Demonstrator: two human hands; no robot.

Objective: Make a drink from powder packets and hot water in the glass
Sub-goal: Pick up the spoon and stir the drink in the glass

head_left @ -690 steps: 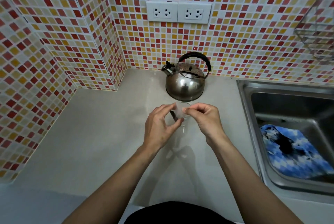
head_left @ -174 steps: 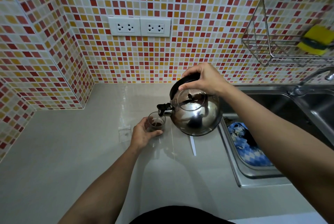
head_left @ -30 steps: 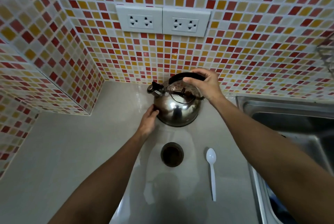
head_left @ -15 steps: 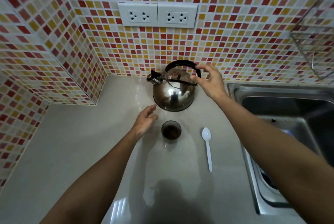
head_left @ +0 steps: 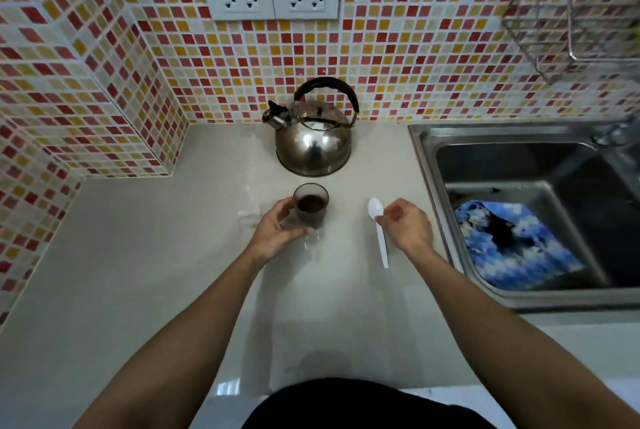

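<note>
Left fingers (head_left: pixel 304 230) around glass (head_left: pixel 310 204)

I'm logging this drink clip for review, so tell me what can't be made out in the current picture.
- Head view: glass lower near side, hidden by the left hand.
- Head view: whether the right hand has gripped the white plastic spoon or only touches it.
- Head view: kettle contents, lid on.
- Head view: wire rack and tap, cut off by the right edge.
- Head view: blue cloth in the sink, dark patch blurred.
</note>
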